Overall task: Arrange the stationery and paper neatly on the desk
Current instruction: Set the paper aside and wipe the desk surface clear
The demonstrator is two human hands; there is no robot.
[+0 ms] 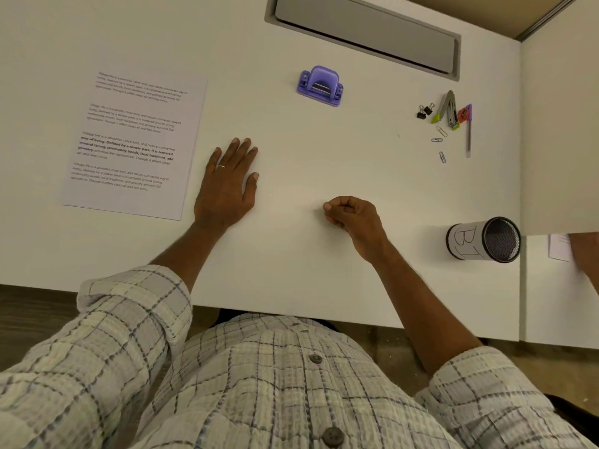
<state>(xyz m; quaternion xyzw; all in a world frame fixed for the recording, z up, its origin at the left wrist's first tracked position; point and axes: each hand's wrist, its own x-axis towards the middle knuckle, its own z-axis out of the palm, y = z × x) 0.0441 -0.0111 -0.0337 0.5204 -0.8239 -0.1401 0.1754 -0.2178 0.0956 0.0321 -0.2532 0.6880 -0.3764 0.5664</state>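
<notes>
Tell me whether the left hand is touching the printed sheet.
Apart. The head view shows bare white desk between the left hand, lying flat, and the printed sheet's right edge.

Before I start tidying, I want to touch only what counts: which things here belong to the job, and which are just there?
Belong to the job:
printed sheet
purple hole punch
binder clips
stapler
paper clips
pen
mesh pen cup

Just there:
desk's grey cable hatch
paper on the neighbouring desk
</notes>
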